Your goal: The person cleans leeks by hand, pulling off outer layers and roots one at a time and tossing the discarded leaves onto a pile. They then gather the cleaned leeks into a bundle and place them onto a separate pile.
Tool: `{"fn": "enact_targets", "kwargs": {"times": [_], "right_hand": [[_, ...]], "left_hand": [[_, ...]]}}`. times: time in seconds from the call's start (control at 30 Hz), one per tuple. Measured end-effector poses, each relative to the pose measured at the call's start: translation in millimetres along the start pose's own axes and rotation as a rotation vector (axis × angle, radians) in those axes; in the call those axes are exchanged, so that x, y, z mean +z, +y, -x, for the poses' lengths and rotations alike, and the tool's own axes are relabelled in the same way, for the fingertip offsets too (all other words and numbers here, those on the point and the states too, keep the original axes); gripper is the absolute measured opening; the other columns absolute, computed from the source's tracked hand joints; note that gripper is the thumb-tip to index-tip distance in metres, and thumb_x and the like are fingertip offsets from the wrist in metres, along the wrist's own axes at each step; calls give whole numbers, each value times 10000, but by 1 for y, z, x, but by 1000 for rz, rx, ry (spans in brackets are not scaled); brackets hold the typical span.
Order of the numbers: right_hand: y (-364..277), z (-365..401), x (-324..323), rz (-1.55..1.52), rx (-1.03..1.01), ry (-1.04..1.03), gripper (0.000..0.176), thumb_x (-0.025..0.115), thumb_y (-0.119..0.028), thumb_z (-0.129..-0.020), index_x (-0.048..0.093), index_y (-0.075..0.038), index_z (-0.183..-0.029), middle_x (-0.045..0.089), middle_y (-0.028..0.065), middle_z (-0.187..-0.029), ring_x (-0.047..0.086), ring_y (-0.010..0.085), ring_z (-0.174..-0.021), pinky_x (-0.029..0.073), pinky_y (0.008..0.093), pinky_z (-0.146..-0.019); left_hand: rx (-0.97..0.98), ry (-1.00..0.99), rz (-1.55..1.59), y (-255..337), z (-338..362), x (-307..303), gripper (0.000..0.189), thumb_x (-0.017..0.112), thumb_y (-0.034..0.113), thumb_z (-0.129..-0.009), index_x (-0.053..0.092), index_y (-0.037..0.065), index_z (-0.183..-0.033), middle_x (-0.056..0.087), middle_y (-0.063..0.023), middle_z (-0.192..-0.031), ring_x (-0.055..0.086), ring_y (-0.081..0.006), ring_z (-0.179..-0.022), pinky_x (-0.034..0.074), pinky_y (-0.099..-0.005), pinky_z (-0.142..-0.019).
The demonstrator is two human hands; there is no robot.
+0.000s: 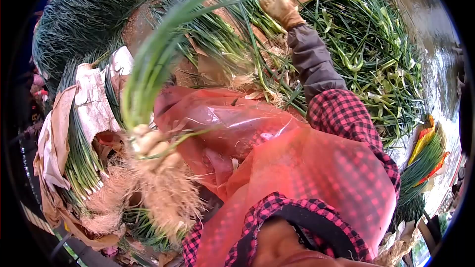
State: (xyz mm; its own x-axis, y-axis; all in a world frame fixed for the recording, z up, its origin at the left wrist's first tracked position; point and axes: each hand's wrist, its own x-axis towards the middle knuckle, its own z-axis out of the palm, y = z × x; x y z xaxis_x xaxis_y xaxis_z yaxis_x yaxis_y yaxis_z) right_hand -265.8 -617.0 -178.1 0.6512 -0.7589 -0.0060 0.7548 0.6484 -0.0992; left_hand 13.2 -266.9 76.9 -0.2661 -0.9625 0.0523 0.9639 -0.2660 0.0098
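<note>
My left hand (157, 147), in a pale glove dirty with soil, is closed around a bunch of green onions (141, 89) just above the roots. Their long leaves sweep up and over to the right, blurred by motion; a thick mass of pale roots hangs below my fingers. My right hand (282, 9), also gloved, is stretched forward at the top with its thumb apart from the fingers. It is beside the blurred leaf tips, above more green onions (222, 32) lying on the ground. Part of its fingers is hidden by leaves.
A large heap of loose green leaves (366, 54) lies to the right, beside wet ground (435, 39). Stacked green onions (79, 24) fill the upper left. Brown paper wrapping (59, 128) surrounds bundles at left. A red translucent apron (277, 153) covers my lap.
</note>
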Motion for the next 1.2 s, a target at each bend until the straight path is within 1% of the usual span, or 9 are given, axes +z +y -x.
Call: {"fn": "enact_targets", "kwargs": {"times": [0.07, 0.2, 0.23, 0.5, 0.67, 0.8, 0.9, 0.97, 1.2], "right_hand": [[21, 32, 15, 359, -312, 526, 750, 423, -529, -891, 229, 21, -1363, 411, 254, -1285, 422, 302, -1203, 369, 362, -997], [121, 111, -30, 2272, 569, 531, 705, 568, -567, -783, 462, -69, -1272, 547, 238, -1164, 555, 351, -1055, 436, 381, -917], [147, 128, -21, 2257, 834, 533, 417, 632, -380, -790, 603, -111, -1107, 634, 158, -996, 606, 296, -924, 470, 364, -802], [89, 202, -7, 1534, -207, 818, 265, 573, -147, -875, 579, -26, -1112, 634, 25, -792, 541, 76, -642, 437, 191, -586], [100, 224, 69, 1154, 283, 487, 327, 502, -239, -917, 545, -55, -1184, 636, 23, -932, 550, 68, -682, 440, 190, -642], [103, 203, 37, 1795, -95, 57, 234, 508, -219, -912, 630, -54, -1024, 641, -7, -794, 491, 57, -561, 366, 193, -478], [117, 188, 26, 1343, 235, 575, 293, 493, -286, -918, 684, -89, -816, 628, 24, -609, 525, 123, -490, 414, 236, -497], [124, 206, 57, 2309, 177, 669, 322, 526, -342, -895, 674, -66, -818, 625, 63, -604, 579, 177, -525, 455, 275, -538], [94, 287, 112, 1340, 175, 737, 209, 514, -186, -924, 618, -9, -962, 639, 5, -737, 488, 39, -499, 366, 166, -435]], "left_hand": [[-12, -191, -57, 28, -7, -4, 317, 331, 190, -965, 423, 9, -1208, 534, -74, -989, 545, -158, -827, 492, -305, -717], [75, -51, -63, 5, -15, -28, 324, 358, 170, -947, 421, 15, -1225, 536, -80, -1022, 543, -158, -860, 478, -308, -761], [87, -3, -58, -7, -17, -39, 328, 365, 165, -943, 421, 17, -1229, 537, -81, -1030, 543, -158, -869, 474, -308, -772], [-6, 350, -71, -109, -41, -105, 369, 418, 125, -907, 417, 29, -1263, 540, -93, -1095, 540, -158, -936, 445, -313, -862], [-336, 737, -374, -168, -38, -152, 240, 484, 154, -893, 531, 38, -1097, 588, -56, -933, 579, -137, -804, 502, -273, -712], [-366, 780, -435, -175, -35, -161, 172, 513, 130, -875, 563, 15, -993, 575, -22, -796, 557, -104, -688, 468, -231, -565], [-248, 787, -559, -182, -33, -178, 159, 554, 115, -848, 585, 4, -958, 551, 18, -711, 486, -65, -609, 392, -208, -503], [-205, 889, -887, -184, -33, -175, 172, 564, 125, -844, 595, -2, -956, 559, 9, -713, 480, -68, -595, 396, -208, -506], [-244, 789, -549, -175, -37, -170, 241, 520, 188, -873, 577, -14, -991, 607, -46, -822, 577, -131, -725, 493, -258, -642]]}}
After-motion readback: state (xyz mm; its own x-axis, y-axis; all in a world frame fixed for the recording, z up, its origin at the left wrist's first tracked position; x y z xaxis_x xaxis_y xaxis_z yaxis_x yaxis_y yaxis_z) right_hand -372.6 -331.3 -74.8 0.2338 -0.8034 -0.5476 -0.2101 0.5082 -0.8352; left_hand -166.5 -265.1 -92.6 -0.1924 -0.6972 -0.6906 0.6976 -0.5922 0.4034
